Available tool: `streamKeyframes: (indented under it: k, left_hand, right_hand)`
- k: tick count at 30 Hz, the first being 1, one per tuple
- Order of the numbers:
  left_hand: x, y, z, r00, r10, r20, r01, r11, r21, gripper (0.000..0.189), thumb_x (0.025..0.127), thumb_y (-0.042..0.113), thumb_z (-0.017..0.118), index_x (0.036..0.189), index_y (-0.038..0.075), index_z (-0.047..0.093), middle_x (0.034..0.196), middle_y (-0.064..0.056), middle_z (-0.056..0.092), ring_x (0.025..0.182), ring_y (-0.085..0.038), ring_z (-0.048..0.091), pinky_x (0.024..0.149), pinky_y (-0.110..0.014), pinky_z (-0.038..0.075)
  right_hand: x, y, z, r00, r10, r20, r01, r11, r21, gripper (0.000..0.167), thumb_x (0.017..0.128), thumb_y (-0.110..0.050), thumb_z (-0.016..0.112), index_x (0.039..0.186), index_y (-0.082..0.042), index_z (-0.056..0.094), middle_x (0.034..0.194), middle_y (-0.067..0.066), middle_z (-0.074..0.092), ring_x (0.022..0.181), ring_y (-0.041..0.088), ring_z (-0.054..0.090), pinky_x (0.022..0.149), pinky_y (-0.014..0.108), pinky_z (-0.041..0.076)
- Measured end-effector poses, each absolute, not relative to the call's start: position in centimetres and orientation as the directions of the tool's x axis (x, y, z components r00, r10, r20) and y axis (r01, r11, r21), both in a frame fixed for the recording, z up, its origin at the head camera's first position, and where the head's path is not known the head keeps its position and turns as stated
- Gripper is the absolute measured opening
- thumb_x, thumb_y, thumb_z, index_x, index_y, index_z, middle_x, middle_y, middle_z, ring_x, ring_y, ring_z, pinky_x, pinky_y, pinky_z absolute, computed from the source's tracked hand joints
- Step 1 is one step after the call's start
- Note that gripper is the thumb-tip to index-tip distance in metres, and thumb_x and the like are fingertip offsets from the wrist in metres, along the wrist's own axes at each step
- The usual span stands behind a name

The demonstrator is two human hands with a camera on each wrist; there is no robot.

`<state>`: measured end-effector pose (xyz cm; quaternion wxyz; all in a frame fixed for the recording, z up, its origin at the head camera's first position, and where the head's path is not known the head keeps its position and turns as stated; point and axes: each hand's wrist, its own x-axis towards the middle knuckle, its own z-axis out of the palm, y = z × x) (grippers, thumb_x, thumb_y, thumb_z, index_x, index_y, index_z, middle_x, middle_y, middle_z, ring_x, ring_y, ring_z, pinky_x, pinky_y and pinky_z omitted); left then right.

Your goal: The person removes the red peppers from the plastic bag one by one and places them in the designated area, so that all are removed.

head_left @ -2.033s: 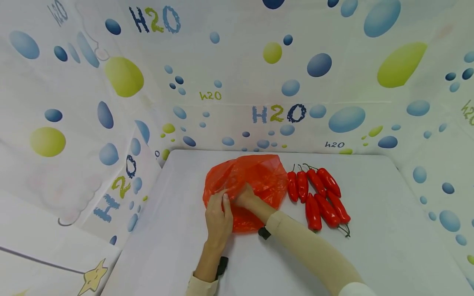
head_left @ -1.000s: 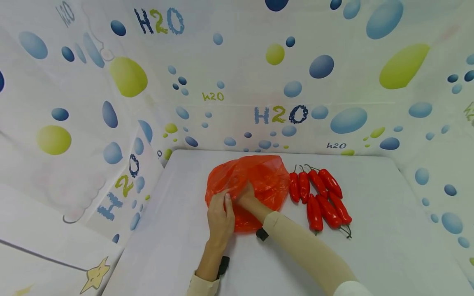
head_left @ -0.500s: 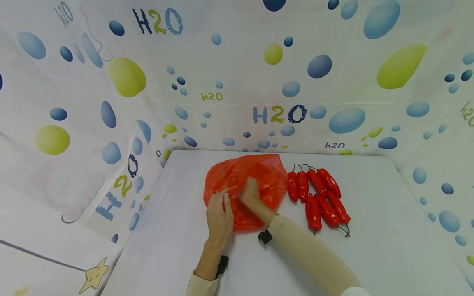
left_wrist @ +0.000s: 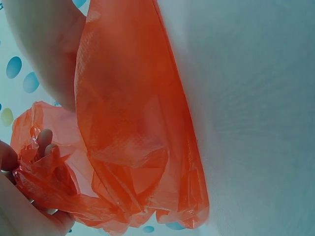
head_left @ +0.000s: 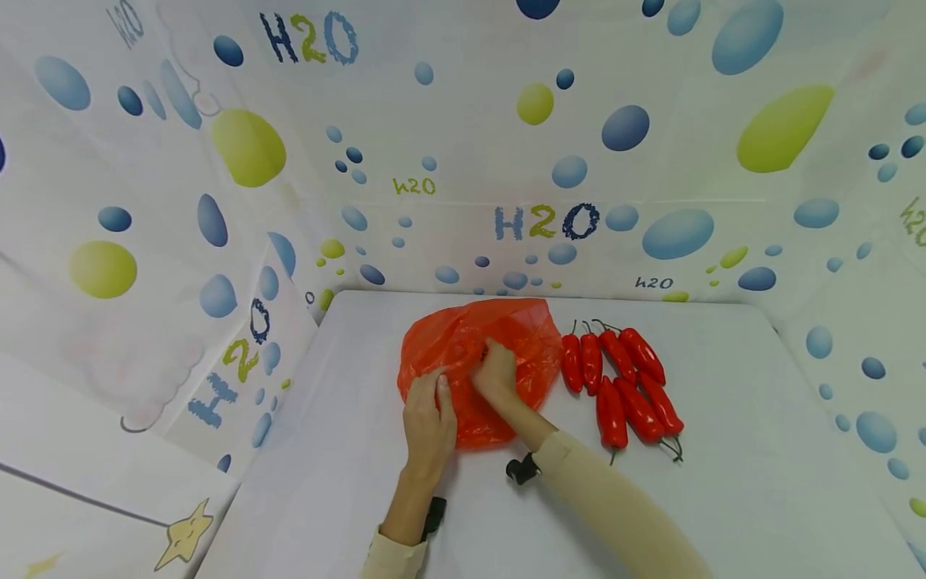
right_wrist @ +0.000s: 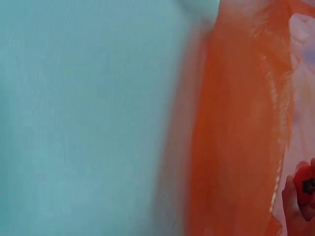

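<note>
A crumpled orange-red plastic bag (head_left: 531,354) lies at the back middle of the white table. My left hand (head_left: 430,418) grips its near left edge; in the left wrist view, fingertips (left_wrist: 44,140) curl over the gathered film. The right hand (head_left: 497,371) is at the bag's opening, in front of its far wall. Its fingers hold a red vegetable (right_wrist: 306,184) with a dark star-shaped stem end, partly cut off by the right wrist view's edge. Just right of the bag, several red peppers (head_left: 612,410) with thin stems lie in two rows.
The white table (head_left: 760,450) meets a patterned curtain (head_left: 463,145) at the back and left. A black wrist camera (head_left: 522,469) is strapped below the right hand, another (head_left: 434,517) on the left wrist.
My right hand has risen from deeper in the bag toward the upper right, and more of it shows. The left hand stays on the bag's edge; the peppers have not moved.
</note>
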<state>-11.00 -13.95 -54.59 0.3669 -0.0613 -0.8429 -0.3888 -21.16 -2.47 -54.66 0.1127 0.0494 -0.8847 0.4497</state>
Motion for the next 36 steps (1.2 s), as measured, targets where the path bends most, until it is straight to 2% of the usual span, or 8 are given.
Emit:
streamKeyframes:
  k: [4,8,11,15,21,30,36]
  left_hand:
    - [-11.0,-14.0,-54.5,-0.729,-0.182,0.660,0.388,0.685,0.617,0.023,0.107,0.013,0.058,0.127,0.004,0.068,0.114,-0.008,0.072,0.102,-0.023,0.065,0.091,-0.041,0.060]
    - [-11.1,-13.9,-54.5,-0.734,-0.185,0.654,0.383,0.682,0.623,0.024,0.108,0.015,0.057,0.126,0.005,0.068,0.115,-0.009,0.072,0.104,-0.024,0.066,0.093,-0.041,0.059]
    - [-11.1,-13.9,-54.4,-0.738,-0.189,0.648,0.376,0.681,0.628,0.024,0.108,0.016,0.057,0.127,0.005,0.068,0.116,-0.009,0.072,0.104,-0.024,0.066,0.093,-0.042,0.060]
    - [-11.1,-13.8,-54.4,-0.742,-0.189,0.644,0.371,0.684,0.628,0.025,0.108,0.017,0.056,0.126,0.005,0.068,0.115,-0.010,0.072,0.102,-0.024,0.067,0.091,-0.042,0.060]
    - [-11.0,-13.8,-54.4,-0.747,-0.193,0.636,0.364,0.681,0.635,0.027,0.109,0.018,0.053,0.125,0.002,0.068,0.114,-0.011,0.071,0.104,-0.026,0.066,0.092,-0.043,0.059]
    - [-10.9,-13.7,-54.4,-0.742,-0.192,0.642,0.369,0.683,0.630,0.026,0.109,0.017,0.054,0.125,0.003,0.068,0.113,-0.010,0.072,0.102,-0.025,0.066,0.091,-0.043,0.060]
    - [-11.1,-13.7,-54.5,-0.732,-0.193,0.653,0.375,0.687,0.623,0.025,0.108,0.015,0.055,0.125,0.002,0.069,0.114,-0.011,0.072,0.102,-0.026,0.067,0.090,-0.044,0.060]
  right_hand:
    - [-21.1,-2.2,-54.7,-0.978,0.048,0.203,-0.144,0.550,-0.822,0.017,0.091,0.000,0.066,0.103,-0.009,0.074,0.080,0.006,0.070,0.073,0.022,0.063,0.070,0.035,0.059]
    - [-20.8,-2.0,-54.3,-0.981,0.088,0.171,-0.105,0.497,-0.861,0.031,0.094,-0.003,0.066,0.124,-0.007,0.074,0.097,0.008,0.075,0.083,0.022,0.067,0.079,0.038,0.062]
    - [-20.5,-1.7,-53.9,-0.978,0.118,0.170,-0.100,0.451,-0.887,0.037,0.095,-0.005,0.067,0.132,-0.005,0.072,0.111,0.011,0.076,0.094,0.023,0.070,0.087,0.040,0.062]
    - [-20.1,-1.3,-53.7,-0.970,0.147,0.196,-0.117,0.426,-0.897,0.034,0.094,-0.005,0.069,0.128,-0.004,0.074,0.115,0.013,0.075,0.100,0.025,0.072,0.087,0.040,0.062]
    - [-19.1,-0.6,-53.7,-0.961,0.203,0.187,-0.107,0.349,-0.931,0.031,0.095,-0.014,0.076,0.124,-0.005,0.077,0.108,0.010,0.077,0.091,0.023,0.074,0.081,0.039,0.063]
    - [-17.8,0.6,-53.8,-0.951,0.283,0.125,-0.061,0.227,-0.972,0.034,0.095,-0.019,0.079,0.127,-0.009,0.076,0.113,0.007,0.075,0.096,0.021,0.073,0.085,0.038,0.062]
    - [-16.7,1.4,-53.7,-0.946,0.297,0.127,-0.066,0.207,-0.976,0.035,0.095,-0.021,0.079,0.129,-0.010,0.075,0.117,0.006,0.074,0.097,0.020,0.071,0.087,0.037,0.062]
